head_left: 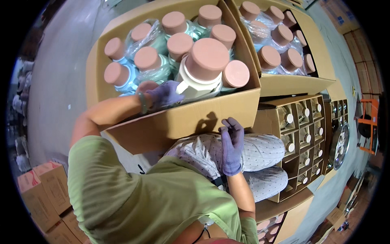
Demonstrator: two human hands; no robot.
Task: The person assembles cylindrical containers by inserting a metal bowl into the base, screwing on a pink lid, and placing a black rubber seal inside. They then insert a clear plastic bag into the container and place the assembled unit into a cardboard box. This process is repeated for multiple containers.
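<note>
My left hand [165, 94], in a purple knit glove, is closed round the handle of a white jug [199, 79] with a large pink cap. The jug stands higher than its neighbours at the near side of an open carton [191, 112]. Around it in the carton sit several pink-capped jugs [148, 59], with pale blue or green bodies, some in clear plastic bags. Gloved in purple too, my right hand [232, 146] is held above my lap, just this side of the carton's near wall. Its fingers are partly bent and apart, and nothing shows in them.
To the right, a second open carton [292, 83] holds more pink-capped jugs in plastic. Below it, a divided carton [286, 136] lies with white-capped glass bottles in its cells. An orange metal frame [367, 126] stands far right. Closed cartons [53, 187] are stacked at lower left.
</note>
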